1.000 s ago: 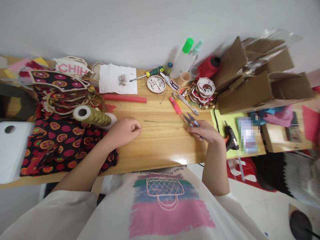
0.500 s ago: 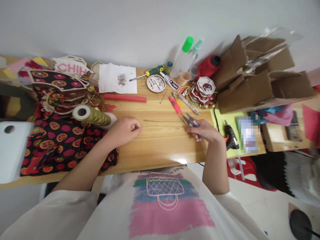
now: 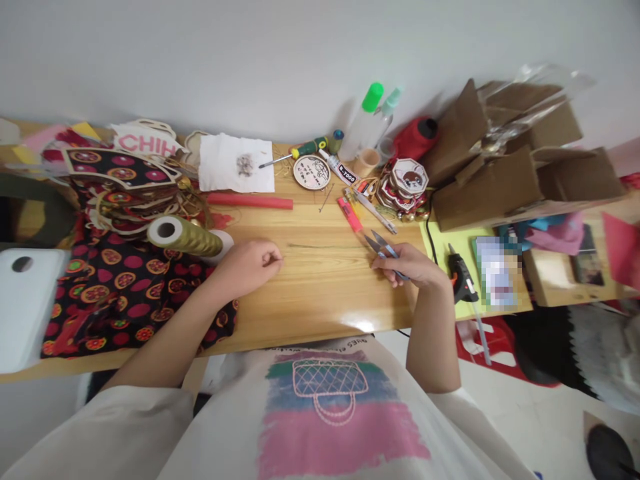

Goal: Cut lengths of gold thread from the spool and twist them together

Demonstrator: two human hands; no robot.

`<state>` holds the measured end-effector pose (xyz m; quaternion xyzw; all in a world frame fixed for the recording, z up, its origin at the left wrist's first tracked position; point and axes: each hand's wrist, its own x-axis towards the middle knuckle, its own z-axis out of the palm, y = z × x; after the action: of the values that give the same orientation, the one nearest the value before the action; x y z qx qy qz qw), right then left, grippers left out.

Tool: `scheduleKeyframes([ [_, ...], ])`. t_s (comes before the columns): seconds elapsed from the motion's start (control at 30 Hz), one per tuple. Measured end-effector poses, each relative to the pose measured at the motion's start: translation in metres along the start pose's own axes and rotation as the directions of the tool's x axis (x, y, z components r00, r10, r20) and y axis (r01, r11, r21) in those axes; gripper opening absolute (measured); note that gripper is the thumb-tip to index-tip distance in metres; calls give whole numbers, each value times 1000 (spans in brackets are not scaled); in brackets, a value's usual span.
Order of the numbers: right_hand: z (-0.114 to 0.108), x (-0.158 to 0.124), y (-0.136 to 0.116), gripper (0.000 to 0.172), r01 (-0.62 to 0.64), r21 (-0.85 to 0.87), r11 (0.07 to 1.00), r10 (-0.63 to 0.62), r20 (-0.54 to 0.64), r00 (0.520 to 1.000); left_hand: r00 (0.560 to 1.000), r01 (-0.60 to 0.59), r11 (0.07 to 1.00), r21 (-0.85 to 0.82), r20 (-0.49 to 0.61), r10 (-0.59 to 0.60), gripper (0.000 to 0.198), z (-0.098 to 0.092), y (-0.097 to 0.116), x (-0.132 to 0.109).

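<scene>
My right hand point(image 3: 411, 265) is closed around a pair of blue-handled thread snips point(image 3: 385, 249). Their two blades stand apart and point to the upper left over the wooden table point(image 3: 320, 293). On the left, my left hand point(image 3: 247, 268) is curled into a loose fist above the tabletop. Whatever its fingers might hold is hidden. Just behind that hand lies a spool of olive-gold ribbon point(image 3: 193, 240), on dark fabric with a round fruit-like pattern point(image 3: 130, 287). A pink lighter point(image 3: 350, 215) lies a little beyond the snips' tips.
Along the wall are a red stick point(image 3: 250, 201), a stained white cloth point(image 3: 235, 163), a screwdriver point(image 3: 307, 148), a glue tube point(image 3: 343, 169) and bottles point(image 3: 367, 113). To the right stand a cardboard box point(image 3: 490, 180) and a glue gun point(image 3: 463, 277) on yellow paper.
The whole view has tilted slightly, so the table's things sit a little lower in the picture. Both hands keep nearly the same pose, with the snips still in the right one.
</scene>
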<state>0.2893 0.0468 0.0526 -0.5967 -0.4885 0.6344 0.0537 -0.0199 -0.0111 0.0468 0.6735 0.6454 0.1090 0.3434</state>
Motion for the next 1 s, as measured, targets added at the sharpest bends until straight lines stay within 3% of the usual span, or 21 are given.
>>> scheduleKeyframes([
  [0.43, -1, 0, -1, 19, -3, 7, 1000, 3, -7, 1000, 1000, -1, 1000, 10, 19, 1, 17, 0, 1, -1],
  [1.0, -2, 3, 2, 36, -21, 42, 999, 20, 20, 1000, 999, 16, 999, 40, 31, -17, 18, -1, 2, 0],
])
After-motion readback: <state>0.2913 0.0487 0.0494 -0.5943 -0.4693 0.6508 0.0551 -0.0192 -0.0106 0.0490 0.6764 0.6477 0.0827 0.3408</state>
